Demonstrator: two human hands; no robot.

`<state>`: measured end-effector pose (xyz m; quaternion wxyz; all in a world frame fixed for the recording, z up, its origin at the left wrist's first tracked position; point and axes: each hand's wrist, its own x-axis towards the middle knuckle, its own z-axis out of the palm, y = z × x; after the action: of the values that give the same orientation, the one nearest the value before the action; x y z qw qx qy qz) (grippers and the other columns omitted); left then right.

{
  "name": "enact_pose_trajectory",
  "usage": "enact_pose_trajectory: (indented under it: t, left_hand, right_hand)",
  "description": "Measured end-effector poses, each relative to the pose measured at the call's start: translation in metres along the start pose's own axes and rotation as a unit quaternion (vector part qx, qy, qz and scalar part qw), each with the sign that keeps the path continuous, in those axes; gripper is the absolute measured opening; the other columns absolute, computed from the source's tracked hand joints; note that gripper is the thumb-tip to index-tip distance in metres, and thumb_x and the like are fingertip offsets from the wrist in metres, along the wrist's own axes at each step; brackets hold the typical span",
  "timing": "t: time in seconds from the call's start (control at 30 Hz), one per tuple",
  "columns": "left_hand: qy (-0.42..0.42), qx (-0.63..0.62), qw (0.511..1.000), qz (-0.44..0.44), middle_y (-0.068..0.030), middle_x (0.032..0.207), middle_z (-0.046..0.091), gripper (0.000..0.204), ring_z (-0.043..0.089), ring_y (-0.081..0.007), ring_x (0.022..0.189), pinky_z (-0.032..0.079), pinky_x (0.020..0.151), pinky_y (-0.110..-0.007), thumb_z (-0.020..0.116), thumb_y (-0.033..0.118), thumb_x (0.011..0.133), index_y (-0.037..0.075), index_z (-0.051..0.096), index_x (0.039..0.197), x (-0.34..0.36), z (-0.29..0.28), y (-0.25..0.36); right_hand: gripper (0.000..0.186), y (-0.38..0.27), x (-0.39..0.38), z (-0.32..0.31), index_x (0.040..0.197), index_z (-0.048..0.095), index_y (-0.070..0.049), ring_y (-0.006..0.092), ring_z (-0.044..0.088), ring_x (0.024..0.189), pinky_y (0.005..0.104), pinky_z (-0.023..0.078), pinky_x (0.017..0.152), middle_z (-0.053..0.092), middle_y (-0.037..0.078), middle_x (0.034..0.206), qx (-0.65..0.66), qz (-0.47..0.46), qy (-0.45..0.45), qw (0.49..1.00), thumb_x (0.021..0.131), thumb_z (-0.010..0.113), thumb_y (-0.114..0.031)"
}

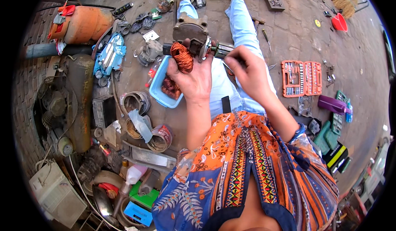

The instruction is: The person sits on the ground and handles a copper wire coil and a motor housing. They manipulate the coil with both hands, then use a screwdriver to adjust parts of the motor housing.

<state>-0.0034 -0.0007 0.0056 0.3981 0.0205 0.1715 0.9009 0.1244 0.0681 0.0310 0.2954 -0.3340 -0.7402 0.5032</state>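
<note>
My left hand (194, 81) is palm up over my lap, its thumb and fingers around a bundle of copper wire (182, 57). Beyond its fingertips stands a vise-like block of brown metal (190, 29). A round metal piece (204, 49) and a ribbed dark-and-silver cylinder (224, 50) lie by the fingers of that hand; whether they are joined is unclear. My right hand (250, 69) is closed at the cylinder's right end, and what its curled fingers hold is hidden. Below the left hand, a blue plastic tub (156, 91) contains more copper wire (170, 87).
An orange gas cylinder (88, 26) and several cans, including one open tin (160, 139), stand left. At right lie an orange socket set case (293, 78), a screwdriver (267, 39) and a purple tool (331, 104). A hammer (258, 21) lies beside my leg.
</note>
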Motion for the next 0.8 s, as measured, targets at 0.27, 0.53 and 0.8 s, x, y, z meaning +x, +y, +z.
enact_pose_trajectory:
  t: [0.27, 0.53, 0.8]
  left_hand:
    - [0.035, -0.044, 0.998, 0.016, -0.0035, 0.122, 0.056, 0.046, 0.048, -0.0287, 0.117, 0.028, 0.103, -0.063, 0.063, 0.043, 0.082, 0.013, 0.057, 0.117, 0.008, -0.008, 0.009]
    - [0.061, -0.065, 0.996, 0.032, -0.0149, 0.128, 0.048, 0.047, 0.04, -0.0347, 0.12, 0.026, 0.106, -0.062, 0.066, 0.039, 0.079, 0.006, 0.06, 0.112, 0.006, -0.01, 0.014]
    - [0.001, -0.026, 1.0, 0.0, -0.0034, 0.121, 0.058, 0.046, 0.049, -0.0277, 0.118, 0.028, 0.105, -0.062, 0.064, 0.043, 0.082, 0.012, 0.059, 0.115, 0.003, -0.003, 0.008]
  right_hand:
    - [0.015, 0.061, -0.054, -0.008, 0.083, 0.058, -0.002, 0.0362, 0.061, 0.067, 0.0403, 0.047, 0.059, 0.061, 0.018, 0.07, -0.118, -0.004, -0.162, 0.98, 0.082, 0.066, -0.014]
    - [0.021, 0.074, -0.022, -0.071, 0.1, 0.063, -0.005, 0.0302, 0.06, 0.091, 0.0389, 0.045, 0.08, 0.064, 0.014, 0.091, -0.247, -0.003, 0.081, 0.966, 0.082, 0.067, -0.014]
    - [0.022, 0.041, -0.015, -0.015, 0.108, 0.054, 0.003, 0.0099, 0.06, 0.076, 0.0248, 0.049, 0.07, 0.061, 0.005, 0.087, 0.149, 0.097, -0.037, 0.983, 0.092, 0.057, -0.014]
